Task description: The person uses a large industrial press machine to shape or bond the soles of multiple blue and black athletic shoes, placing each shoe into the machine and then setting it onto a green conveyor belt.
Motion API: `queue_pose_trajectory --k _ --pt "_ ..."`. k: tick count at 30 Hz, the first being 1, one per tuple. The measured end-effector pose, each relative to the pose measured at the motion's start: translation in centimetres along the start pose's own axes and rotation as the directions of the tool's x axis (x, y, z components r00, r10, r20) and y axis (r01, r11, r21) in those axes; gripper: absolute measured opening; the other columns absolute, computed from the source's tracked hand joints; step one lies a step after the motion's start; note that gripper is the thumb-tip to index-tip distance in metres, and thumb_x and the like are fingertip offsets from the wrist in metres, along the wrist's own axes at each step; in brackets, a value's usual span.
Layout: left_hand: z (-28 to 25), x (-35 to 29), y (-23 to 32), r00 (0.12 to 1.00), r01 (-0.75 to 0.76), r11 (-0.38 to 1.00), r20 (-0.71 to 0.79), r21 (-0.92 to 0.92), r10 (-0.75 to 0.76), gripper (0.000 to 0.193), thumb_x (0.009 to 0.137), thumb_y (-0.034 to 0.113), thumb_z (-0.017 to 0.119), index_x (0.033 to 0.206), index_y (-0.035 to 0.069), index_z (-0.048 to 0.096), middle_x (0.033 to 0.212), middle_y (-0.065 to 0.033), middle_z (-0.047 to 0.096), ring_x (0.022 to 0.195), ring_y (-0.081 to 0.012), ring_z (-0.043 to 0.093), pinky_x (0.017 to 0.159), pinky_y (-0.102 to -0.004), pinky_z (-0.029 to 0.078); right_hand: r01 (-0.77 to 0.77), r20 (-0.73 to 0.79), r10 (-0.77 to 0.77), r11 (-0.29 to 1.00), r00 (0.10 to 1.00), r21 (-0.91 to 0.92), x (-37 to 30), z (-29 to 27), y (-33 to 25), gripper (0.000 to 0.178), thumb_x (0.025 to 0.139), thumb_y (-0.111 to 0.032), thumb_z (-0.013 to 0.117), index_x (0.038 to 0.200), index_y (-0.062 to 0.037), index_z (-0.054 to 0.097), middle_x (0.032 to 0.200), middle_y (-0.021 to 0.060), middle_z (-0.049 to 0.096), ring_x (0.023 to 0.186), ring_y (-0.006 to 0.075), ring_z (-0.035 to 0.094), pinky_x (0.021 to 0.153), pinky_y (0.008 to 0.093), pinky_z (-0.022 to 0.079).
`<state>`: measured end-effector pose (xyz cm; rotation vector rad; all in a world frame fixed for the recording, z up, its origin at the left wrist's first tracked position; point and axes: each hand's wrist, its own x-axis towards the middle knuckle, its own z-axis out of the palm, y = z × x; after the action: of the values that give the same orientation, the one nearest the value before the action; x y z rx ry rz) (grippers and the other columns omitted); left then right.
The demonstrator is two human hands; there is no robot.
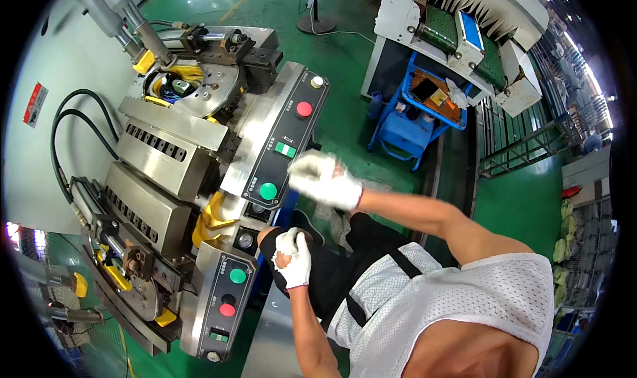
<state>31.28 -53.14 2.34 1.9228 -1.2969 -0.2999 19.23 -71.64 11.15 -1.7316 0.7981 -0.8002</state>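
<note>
My right hand [324,180], in a white knit glove, hangs just right of the upper control panel [279,146]. It is nearest to the panel's green button [268,191]; motion blurs its curled fingers. My left hand [292,257], gloved in white with bare fingertips showing, is closed above my knee, and I see nothing in it. Close by it is the lower control panel [222,298], with a green button [237,276] and a red button [227,309]. Between the panels, a yellow curved piece [213,220] sits at the front of the metal machine [156,146].
Black hoses [83,94] loop along the machine's white wall. A blue cart [406,127] carrying small items stands at the upper right beside a white machine with green belts [441,29]. Beyond the panels, a round-based stand [316,25] rests on the green floor.
</note>
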Motion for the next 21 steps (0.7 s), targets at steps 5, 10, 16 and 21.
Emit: queue_pose_trajectory --k 5,10,16,21 --pt "-0.3 0.0 -1.2 0.999 0.025 0.999 0.021 0.024 -0.025 0.017 0.097 0.019 0.065 0.101 0.005 0.074 0.100 -0.0183 0.072 0.096 -0.0389 0.069 0.085 -0.0480 0.054 -0.011 -0.144 -0.063 0.885 0.988 -0.465 14.9 -8.2 1.7 0.037 0.092 -0.039 0.073 0.106 -0.0045 0.072 0.091 0.0144 0.076 0.088 0.0267 0.074 0.081 0.0379 0.057" --pt "0.7 0.0 -1.8 0.987 0.115 0.993 0.105 0.039 -0.119 0.021 0.097 0.018 0.067 0.109 0.003 0.075 0.107 -0.0197 0.073 0.103 -0.0384 0.069 0.093 -0.0463 0.054 0.018 -0.055 -0.088 0.670 0.995 -0.742 23.0 -10.5 4.9 0.042 0.093 -0.046 0.066 0.106 -0.0071 0.071 0.109 0.0203 0.073 0.108 0.0400 0.068 0.097 0.0478 0.051" --pt "0.6 -0.3 -3.1 0.994 0.081 0.996 0.071 0.044 -0.084 0.020 0.098 0.018 0.068 0.107 0.002 0.075 0.107 -0.0191 0.074 0.102 -0.0383 0.070 0.093 -0.0463 0.055 0.055 0.035 -0.048 0.546 0.998 -0.836 26.0 -8.4 5.2 0.051 0.092 -0.052 0.066 0.096 -0.0010 0.066 0.104 0.0232 0.071 0.105 0.0403 0.068 0.092 0.0486 0.053" --pt "0.3 0.0 -3.1 0.992 0.102 0.995 0.074 0.021 -0.103 0.019 0.097 0.018 0.068 0.106 0.002 0.075 0.106 -0.0184 0.074 0.101 -0.0379 0.070 0.092 -0.0464 0.055 -0.022 -0.060 -0.036 0.659 0.998 -0.752 26.0 -7.5 5.9 0.053 0.090 -0.052 0.069 0.091 0.0010 0.067 0.098 0.0247 0.070 0.097 0.0449 0.068 0.087 0.0486 0.054"
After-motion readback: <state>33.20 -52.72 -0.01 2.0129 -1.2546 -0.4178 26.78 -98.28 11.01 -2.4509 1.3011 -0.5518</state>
